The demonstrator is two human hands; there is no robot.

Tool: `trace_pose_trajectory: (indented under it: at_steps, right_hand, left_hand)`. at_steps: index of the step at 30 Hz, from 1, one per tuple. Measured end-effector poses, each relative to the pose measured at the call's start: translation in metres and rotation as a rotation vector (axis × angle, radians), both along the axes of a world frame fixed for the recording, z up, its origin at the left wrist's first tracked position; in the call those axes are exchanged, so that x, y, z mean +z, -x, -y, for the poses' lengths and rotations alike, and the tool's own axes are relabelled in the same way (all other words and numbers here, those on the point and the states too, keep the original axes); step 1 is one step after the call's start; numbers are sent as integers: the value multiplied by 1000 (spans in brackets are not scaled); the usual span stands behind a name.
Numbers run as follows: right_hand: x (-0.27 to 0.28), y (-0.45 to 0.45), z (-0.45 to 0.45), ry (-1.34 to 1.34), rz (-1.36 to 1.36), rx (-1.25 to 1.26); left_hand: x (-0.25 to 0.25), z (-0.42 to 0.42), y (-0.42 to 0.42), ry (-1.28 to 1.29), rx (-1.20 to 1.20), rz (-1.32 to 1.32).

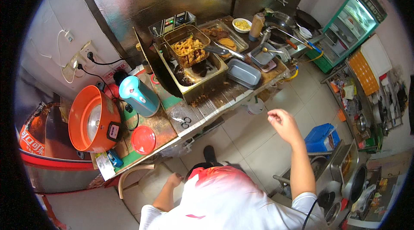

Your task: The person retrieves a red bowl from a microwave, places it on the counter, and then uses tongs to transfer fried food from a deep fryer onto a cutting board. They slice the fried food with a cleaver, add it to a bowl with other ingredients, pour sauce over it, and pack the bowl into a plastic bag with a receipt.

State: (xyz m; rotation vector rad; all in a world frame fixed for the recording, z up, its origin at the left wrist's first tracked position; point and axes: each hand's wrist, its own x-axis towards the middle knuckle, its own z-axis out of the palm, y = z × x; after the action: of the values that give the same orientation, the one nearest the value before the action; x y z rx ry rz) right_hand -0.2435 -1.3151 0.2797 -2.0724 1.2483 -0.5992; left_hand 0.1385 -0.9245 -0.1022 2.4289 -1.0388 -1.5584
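Observation:
My right hand (282, 122) is raised over the tiled floor, before the counter's front edge, its fingers loosely bent and holding nothing. My left hand (175, 179) hangs low beside my body, near a wooden chair's curved back (121, 178); its fingers look curled, and whether they hold anything cannot be made out. On the counter ahead stands a deep fryer (207, 91) with dark oil. A wire frying basket (187, 47) of golden fried food rests above the oil. Metal tongs (223, 50) lie across the fryer's right side, reaching towards a tray (241, 41) with a fried patty.
Grey metal pans (244, 74) sit right of the fryer, near a sauce bottle (257, 27) and a bowl of yellow food (242, 25). Leftward are scissors (183, 121), a teal kettle (139, 96), a red lid (143, 139) and an orange drum-shaped appliance (93, 118). Shelves and a blue bin (321, 138) flank my right.

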Motion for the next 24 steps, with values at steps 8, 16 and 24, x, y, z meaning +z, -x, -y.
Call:
trace_pose_trajectory:
  at_steps: [8, 16, 24]
  right_hand:
    - [24, -103, 159, 137, 129, 146]
    - [19, -259, 323, 183, 185, 387]
    - [-11, -435, 419, 442, -159, 507]
  left_hand:
    - [52, 93, 6, 272, 663, -123]
    - [22, 38, 112, 232, 1148, -10]
    - [110, 94, 306, 38, 1383, -19]
